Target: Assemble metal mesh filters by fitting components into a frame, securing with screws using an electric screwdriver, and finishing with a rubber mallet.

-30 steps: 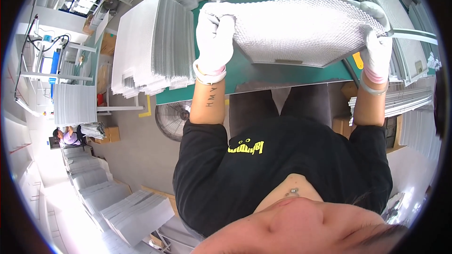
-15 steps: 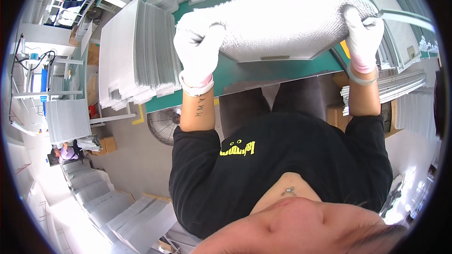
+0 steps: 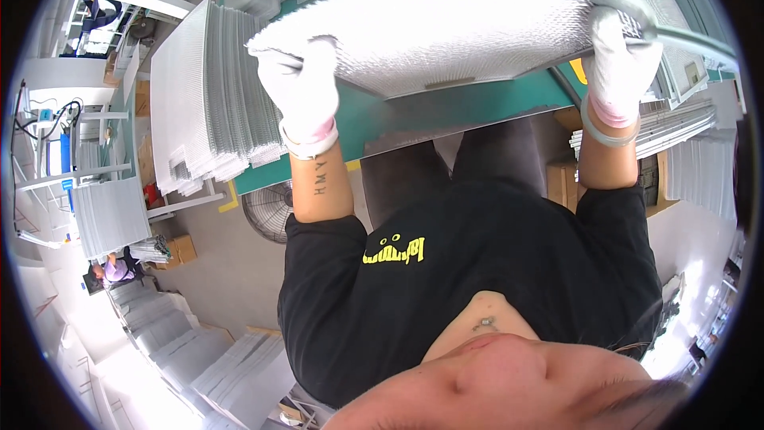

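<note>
A silvery-white mesh panel (image 3: 461,28), bowed along its far edge, spans the space between my gloved hands above the green table (image 3: 382,123). My left hand (image 3: 301,84) pinches its left end, thumb on the near side. At the other end my right hand (image 3: 621,60) has closed on the panel's right corner, with the thumb pointing up. Just beyond that hand a grey rod with a broad rounded end (image 3: 613,0) crosses the corner; whether they touch, I cannot tell. The fingers behind the panel are hidden.
A tall stack of mesh panels (image 3: 215,95) stands at the table's left. More framed panels (image 3: 656,28) lie at the right, above a bundle of white strips (image 3: 652,135). A floor fan (image 3: 269,211) sits below the table's left. Another person (image 3: 119,269) is far off at left.
My left hand has moved left with its end of the panel, and my right hand slightly right. The grey rod's rounded end now shows over the panel's right corner.
</note>
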A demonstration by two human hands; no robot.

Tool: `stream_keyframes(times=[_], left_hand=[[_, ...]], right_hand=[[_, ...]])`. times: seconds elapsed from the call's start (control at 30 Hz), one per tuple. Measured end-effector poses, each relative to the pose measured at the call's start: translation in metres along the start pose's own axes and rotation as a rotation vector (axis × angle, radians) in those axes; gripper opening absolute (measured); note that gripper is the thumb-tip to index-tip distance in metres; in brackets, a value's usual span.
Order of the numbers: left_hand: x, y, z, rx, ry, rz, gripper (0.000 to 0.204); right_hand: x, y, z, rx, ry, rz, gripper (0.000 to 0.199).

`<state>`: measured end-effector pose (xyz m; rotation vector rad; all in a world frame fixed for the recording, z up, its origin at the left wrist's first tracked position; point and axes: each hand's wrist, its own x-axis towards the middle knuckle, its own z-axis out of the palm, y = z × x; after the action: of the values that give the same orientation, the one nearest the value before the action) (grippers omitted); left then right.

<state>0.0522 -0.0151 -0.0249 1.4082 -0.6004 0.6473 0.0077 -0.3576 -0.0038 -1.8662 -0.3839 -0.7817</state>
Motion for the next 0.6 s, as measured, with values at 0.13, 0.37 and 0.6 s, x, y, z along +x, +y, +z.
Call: stream_keyframes(times=[0.13, 0.37, 0.6], left_hand=[[-0.013, 0.006, 0.008, -0.160, -0.079, 0.087, 0.014], [-0.018, 0.008, 0.010, -0.193, -0.071, 0.059, 0.018], [-0.016, -0.002, 0.006, -0.139, -0.008, 0.042, 0.013]], right_hand=[[-0.013, -0.010, 0.014, 0.217, 0.165, -0.014, 0.027], [-0.005, 0.012, 0.000, 0.571, -0.117, -0.076, 0.054], [0.000, 0.003, 0.011, 0.350, -0.076, -0.133, 0.068]])
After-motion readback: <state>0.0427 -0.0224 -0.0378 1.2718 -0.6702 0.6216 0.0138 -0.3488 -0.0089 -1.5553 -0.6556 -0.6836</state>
